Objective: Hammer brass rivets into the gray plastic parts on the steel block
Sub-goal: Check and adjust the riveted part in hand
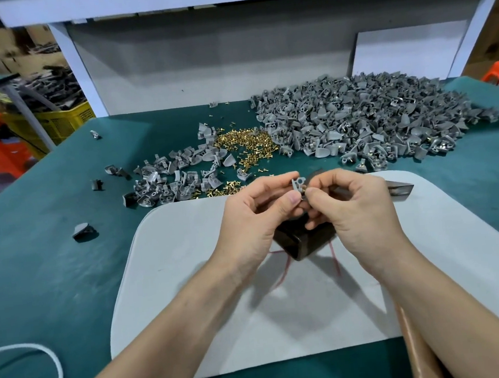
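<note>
Work sits mid-cycle: at frame centre the left hand pinches a small gray plastic part, and the right hand pinches a brass rivet against it. Both are above the dark steel block on the pale gray mat. This piece is not yet hammered. The large heap of gray parts at upper right and the smaller cluster left of centre suggest plenty remains.

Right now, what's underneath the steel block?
The steel block rests on a pale gray mat, with red lines running out from under it. The mat lies on the green table. How the lines continue beneath the block is hidden.
</note>
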A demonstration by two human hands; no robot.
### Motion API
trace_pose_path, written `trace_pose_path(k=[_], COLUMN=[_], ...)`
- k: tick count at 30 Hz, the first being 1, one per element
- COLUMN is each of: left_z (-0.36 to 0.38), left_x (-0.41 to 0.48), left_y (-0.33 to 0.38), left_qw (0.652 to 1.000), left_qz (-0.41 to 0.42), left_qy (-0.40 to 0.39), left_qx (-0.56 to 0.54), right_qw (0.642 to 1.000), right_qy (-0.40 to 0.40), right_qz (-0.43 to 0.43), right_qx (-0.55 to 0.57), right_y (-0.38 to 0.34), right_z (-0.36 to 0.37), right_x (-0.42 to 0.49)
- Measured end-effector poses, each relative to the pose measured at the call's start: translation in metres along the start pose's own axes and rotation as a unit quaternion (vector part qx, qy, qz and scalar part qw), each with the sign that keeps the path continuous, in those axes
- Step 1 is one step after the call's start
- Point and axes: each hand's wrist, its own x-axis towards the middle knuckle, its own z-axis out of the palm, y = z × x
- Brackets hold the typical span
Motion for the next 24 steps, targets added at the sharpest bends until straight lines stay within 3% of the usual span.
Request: trace_pose_path(k=[7, 20, 24], left_z=[0.0024, 0.0043, 0.0038], left_x=[-0.0008, -0.0034, -0.0037], left_y=[0.0016, 0.0026, 0.0052], left_qw=[1.000, 0.999, 0.999], left_qz=[-0.009, 0.012, 0.029], left_qy=[0.000, 0.016, 0.019], left_qx=[-0.011, 0.030, 0.036], right_qw=[0.999, 1.000, 0.996], right_qy=[-0.012, -0.018, -0.031], right_qz=[-0.024, 0.010, 0.042], right_qx=[-0.034, 0.000, 0.079], right_y=[0.0010, 0.0037, 0.0025], right_z=[-0.0055, -0.0027, -0.0024], right_x=[0.0020, 0.0020, 0.0030])
